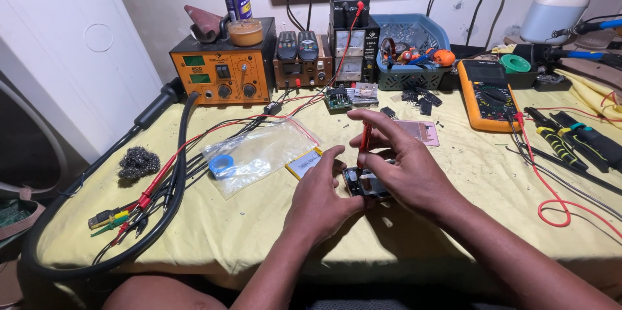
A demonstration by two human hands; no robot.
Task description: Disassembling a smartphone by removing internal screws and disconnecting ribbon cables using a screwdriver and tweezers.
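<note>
Desk [259, 232]: wide surface under a pale yellow cloth, carrying everything noted below.

Orange rework station box with dials and green displays [222, 75]: stands at the back left of the desk. A thick black hose [170, 200] runs from it in a loop toward the near left edge.

Blue perforated plastic basket [413, 52]: back centre, filled with small parts, just right of a stacked black bench power supply with analogue meters [350, 51].

Orange-cased multimeter [487, 94]: lies flat, right of centre, with a red test lead [547, 193] curling over the cloth toward the right edge.

Clear plastic zip bag [256, 154]: lies flat left of the hands, a blue tape roll [222, 165] inside it.

Left hand [321, 196]: fingers closed around the left edge of the small opened dark handset [364, 183], steadying it on the cloth at desk centre, near the front.

Right hand [405, 167]: lower fingers rest on the right side of the handset; thumb and forefinger pinched together on a thin red probe [365, 135] held upright, tip down over the handset's open interior.

Flat yellow-edged battery pack [303, 162]: lies on the cloth just beside the left hand, at the bag's right corner.

Dark steel-wool pad [138, 162]: far left, apart from the hands.
</note>
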